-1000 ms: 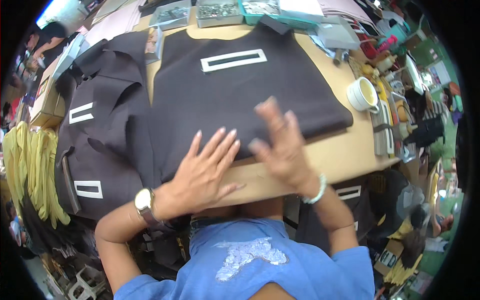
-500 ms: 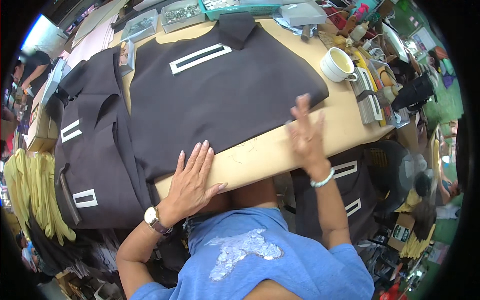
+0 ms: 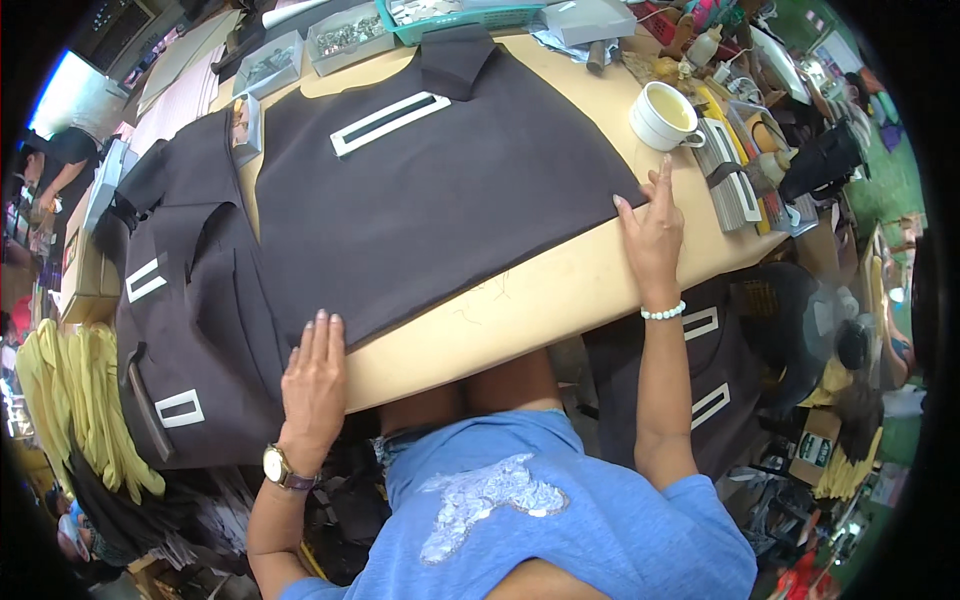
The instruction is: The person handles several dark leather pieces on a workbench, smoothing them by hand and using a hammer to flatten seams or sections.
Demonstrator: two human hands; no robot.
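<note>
A dark brown sheet of material (image 3: 440, 190) lies flat on the tan table, with a white slotted rectangular frame (image 3: 390, 123) near its far side. Over its top edge sits a folded dark strap piece (image 3: 460, 62). My left hand (image 3: 315, 375) rests flat, fingers stretched out, at the sheet's near left corner. At the right corner is my right hand (image 3: 655, 240), its thumb touching the sheet's edge and its fingers extended past it. Neither hand grips anything. More dark pieces with white frames (image 3: 180, 408) are draped over the table's left side.
A white cup (image 3: 665, 115) stands right of the sheet, beside a stack of white-edged strips (image 3: 730, 175). Boxes of metal parts (image 3: 350, 38) and a teal basket (image 3: 470, 18) line the back. Yellow cloth strips (image 3: 70, 400) hang at left. A person (image 3: 65, 165) sits far left.
My left hand has slid left to the sheet's near left corner. My right hand has moved right and settled at the right corner, which now lies flat instead of curling.
</note>
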